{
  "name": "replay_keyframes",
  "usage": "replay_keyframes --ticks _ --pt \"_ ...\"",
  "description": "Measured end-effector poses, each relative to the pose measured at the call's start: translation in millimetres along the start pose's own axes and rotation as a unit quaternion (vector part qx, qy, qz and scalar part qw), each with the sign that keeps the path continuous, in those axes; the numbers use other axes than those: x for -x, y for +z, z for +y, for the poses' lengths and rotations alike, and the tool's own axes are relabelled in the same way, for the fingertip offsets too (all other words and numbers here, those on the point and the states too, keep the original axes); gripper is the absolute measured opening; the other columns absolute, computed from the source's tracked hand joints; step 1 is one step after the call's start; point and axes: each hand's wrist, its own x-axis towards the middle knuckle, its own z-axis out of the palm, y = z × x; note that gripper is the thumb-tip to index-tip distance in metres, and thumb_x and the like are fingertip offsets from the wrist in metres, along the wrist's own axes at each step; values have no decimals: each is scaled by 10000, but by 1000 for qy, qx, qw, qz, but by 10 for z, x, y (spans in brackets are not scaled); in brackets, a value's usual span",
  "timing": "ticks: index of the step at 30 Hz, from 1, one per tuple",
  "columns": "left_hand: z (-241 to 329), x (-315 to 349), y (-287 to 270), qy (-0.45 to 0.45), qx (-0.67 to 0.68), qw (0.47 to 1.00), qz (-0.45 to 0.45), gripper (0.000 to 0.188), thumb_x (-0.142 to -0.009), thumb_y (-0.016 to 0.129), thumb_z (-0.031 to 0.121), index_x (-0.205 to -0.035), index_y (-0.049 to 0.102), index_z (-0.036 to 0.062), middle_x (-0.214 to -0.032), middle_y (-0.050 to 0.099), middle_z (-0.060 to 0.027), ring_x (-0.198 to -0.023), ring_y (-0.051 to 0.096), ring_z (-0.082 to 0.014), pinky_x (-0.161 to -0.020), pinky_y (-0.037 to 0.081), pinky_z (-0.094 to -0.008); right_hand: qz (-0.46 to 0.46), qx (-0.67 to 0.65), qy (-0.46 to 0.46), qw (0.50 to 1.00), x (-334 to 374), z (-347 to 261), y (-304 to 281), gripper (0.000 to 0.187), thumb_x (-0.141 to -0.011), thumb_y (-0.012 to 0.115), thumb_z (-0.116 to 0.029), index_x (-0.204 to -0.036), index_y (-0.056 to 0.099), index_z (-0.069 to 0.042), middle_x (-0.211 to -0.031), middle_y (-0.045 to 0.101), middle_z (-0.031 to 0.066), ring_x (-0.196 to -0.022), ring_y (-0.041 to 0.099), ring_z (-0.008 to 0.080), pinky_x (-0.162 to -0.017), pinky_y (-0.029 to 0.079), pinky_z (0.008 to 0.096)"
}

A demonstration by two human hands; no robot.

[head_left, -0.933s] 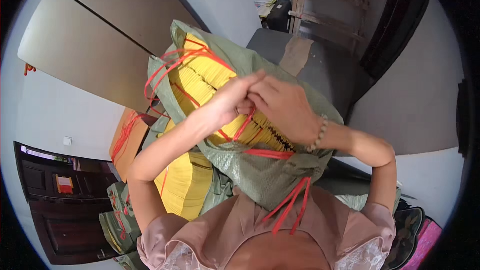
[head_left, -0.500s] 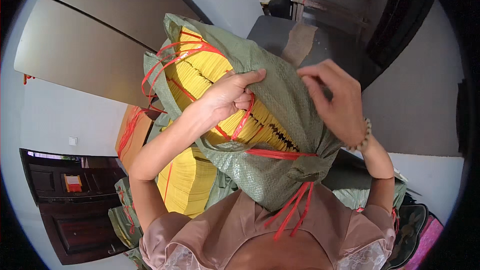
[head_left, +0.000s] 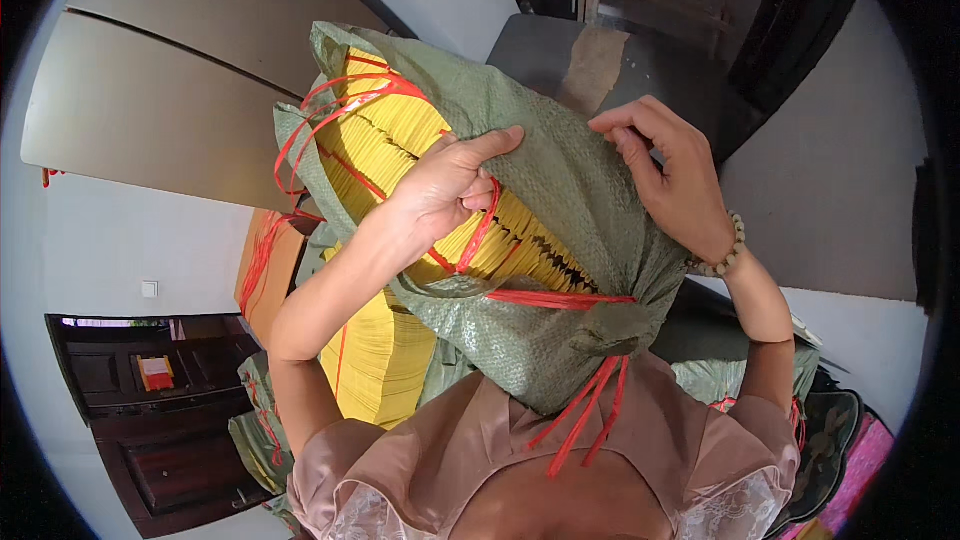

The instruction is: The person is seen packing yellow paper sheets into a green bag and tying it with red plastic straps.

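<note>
A green woven sack [head_left: 560,165] lies tilted in front of my chest, its side gaping over tightly packed stacks of yellow paper [head_left: 390,130]. Red plastic strapping [head_left: 480,230] crosses the stacks and ties the sack's near end. My left hand [head_left: 440,185] is closed on the sack's edge, thumb lying on the green cloth and fingers curled under beside a red strap. By the sack's right side, my right hand [head_left: 675,165] is closed in a pinch, fingertips close to the cloth; whatever is between them, if anything, is too small to make out.
Another yellow paper bundle [head_left: 385,360] stands below my left forearm. Loose red strips [head_left: 262,260] hang over a wooden surface at left. A dark table [head_left: 530,55] with a brown cardboard piece [head_left: 595,70] lies beyond the sack. More green sacks [head_left: 265,440] sit at lower left.
The sack and my left hand appear slightly further left in the view. My right hand's fingers have drawn closer together beside the sack.
</note>
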Motion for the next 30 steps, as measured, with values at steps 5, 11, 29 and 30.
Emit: replay_keyframes --ticks 5,11,29,30 --pt "-16 -39 -56 -20 34 999 -2 52 -865 656 63 -912 636 54 -654 534 63 -376 261 -21 -362 208 -199 -2 7 -20 1000 3 17 23 104 -900 548 -46 -961 630 -31 -839 596 110 -696 599 271 -629 458 338" --pt "-21 -67 -113 -28 59 997 -43 42 -833 648 50 -868 624 53 -555 380 86 -389 234 -31 -380 199 -203 -3 22 -45 999 -2 17 29 85 -870 574 -41 -933 632 -44 -825 583 100 -758 592 279 -661 449 352" --pt "87 -22 -16 -72 109 991 -16 57 -792 644 -29 -804 599 3 -518 433 40 -353 257 -40 -358 238 -189 -26 34 -41 998 0 18 3 87 -847 605 -46 -927 639 -51 -834 584 82 -781 573 269 -665 444 360" --pt "84 -28 -28 -72 96 993 -24 56 -790 646 -27 -793 599 2 -504 412 43 -353 256 -42 -369 249 -189 -26 33 -40 998 -3 14 7 87 -847 605 -46 -927 639 -51 -834 584 82 -781 573 269 -665 444 360"
